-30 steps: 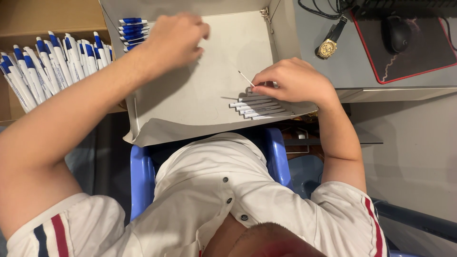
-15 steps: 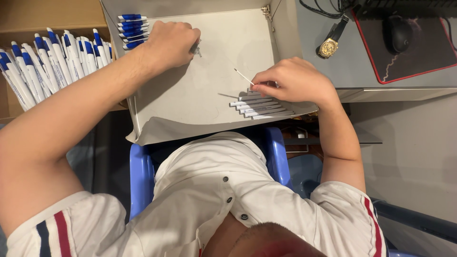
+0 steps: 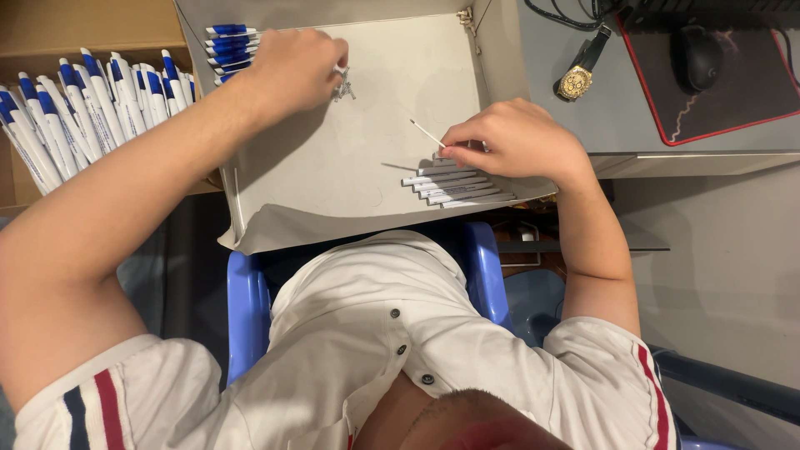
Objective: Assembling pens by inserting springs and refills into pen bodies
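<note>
Left hand [image 3: 292, 71]: arm extended forward and across from lower left, forearm bare, wrist straight, palm down, fingers curled inward with fingertips pinched together at the far side. Right hand [image 3: 512, 137]: elbow bent beside the torso, forearm angled upward, wrist flexed inward, palm down, fingers [image 3: 458, 143] bunched and pinched together toward the left.

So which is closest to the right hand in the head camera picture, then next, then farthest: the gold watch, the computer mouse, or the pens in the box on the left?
1. Gold watch, just above the right hand.
2. Computer mouse, upper right.
3. Pens in the box, far left.
</note>
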